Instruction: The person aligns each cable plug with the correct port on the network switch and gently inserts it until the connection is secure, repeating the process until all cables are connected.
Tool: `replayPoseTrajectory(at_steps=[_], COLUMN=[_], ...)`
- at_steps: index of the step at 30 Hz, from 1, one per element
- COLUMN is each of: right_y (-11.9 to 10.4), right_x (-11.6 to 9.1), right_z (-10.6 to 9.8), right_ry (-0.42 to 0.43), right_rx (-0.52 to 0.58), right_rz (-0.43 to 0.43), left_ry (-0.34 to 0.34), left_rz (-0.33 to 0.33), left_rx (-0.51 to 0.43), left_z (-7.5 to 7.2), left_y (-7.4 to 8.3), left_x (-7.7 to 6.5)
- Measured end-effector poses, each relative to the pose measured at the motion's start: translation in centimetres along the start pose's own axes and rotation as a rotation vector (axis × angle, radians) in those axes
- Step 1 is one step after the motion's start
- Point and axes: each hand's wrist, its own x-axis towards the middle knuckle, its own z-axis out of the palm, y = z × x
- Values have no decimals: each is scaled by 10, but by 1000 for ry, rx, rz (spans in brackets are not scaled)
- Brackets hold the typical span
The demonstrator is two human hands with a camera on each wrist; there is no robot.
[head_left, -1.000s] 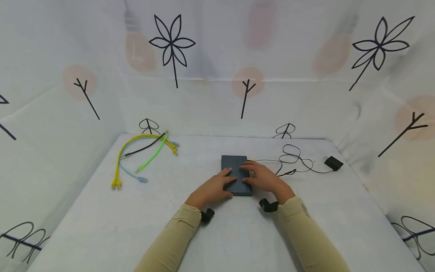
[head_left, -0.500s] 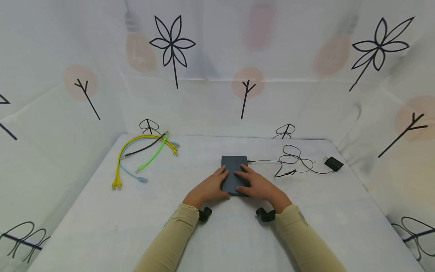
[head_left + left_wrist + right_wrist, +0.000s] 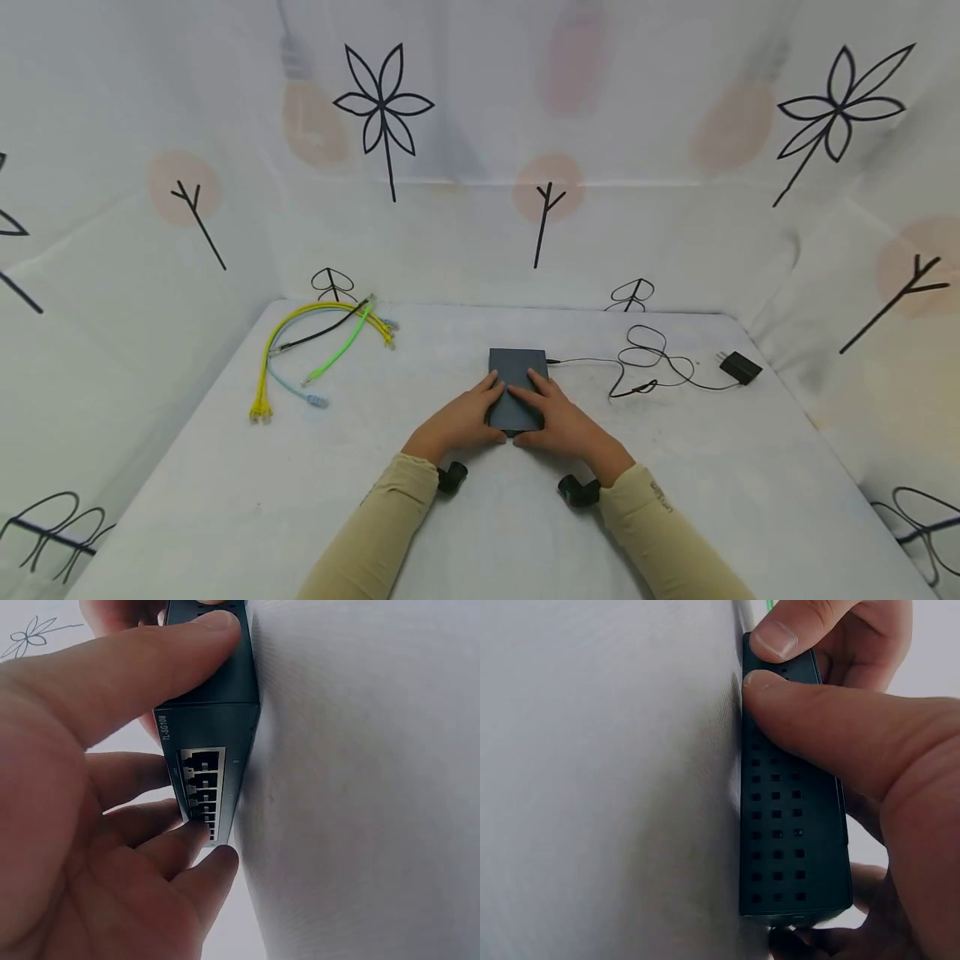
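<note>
So, a white-covered tabletop (image 3: 510,533) is boxed in by a white fabric backdrop (image 3: 465,242) at the back and on both sides. It's printed with black line-drawn flowers (image 3: 382,106), little twigs and blurry peach blobs, and some soft creases can be seen in it.

A dark TL-SG108 network switch (image 3: 516,412) is set flat near the middle of the tabletop, and it's being held from both sides. By the left hand (image 3: 453,423) it's gripped on the left, thumb pressed to the near vented end, fingers spread along the side where the row of ports is seen. By the right hand (image 3: 566,425) it's gripped on the other side, that thumb laid on the same vented end, fingertips rested on the top. The two thumbs are brought close together, not quite touching in the head view.

A thin black power cord (image 3: 643,388) is plugged in at the switch's right side, up by the far corner, and is looped loosely across to a black power adapter (image 3: 741,367) near the right edge. Over on the far left, yellow cables (image 3: 263,371) are laid out in a big arc, with a light-blue cable (image 3: 291,387) alongside and a short black cable (image 3: 322,334) and a green cable (image 3: 322,367) placed inside the curve.
</note>
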Motion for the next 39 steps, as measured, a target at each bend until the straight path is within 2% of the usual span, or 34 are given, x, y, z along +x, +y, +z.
replayPoseTrajectory(at_steps=[10,20,24,33,39], right_y=[5,5,5,0,0], right_x=[-1,-2,-2,-5,-5], right_z=[8,7,7,6,5], right_ry=[24,16,20,13,9], right_rx=[-26,-43,-52,-62,-78], right_rz=[-17,-3,-16,18,33], left_ry=[4,10,9,27,48], left_rz=[3,9,-6,-12,5], left_rx=[2,-29,-37,-30,0], left_z=[3,4,3,-4,-6], left_y=[-3,-3,-4,-12,-24], left_x=[2,2,0,-10,-15])
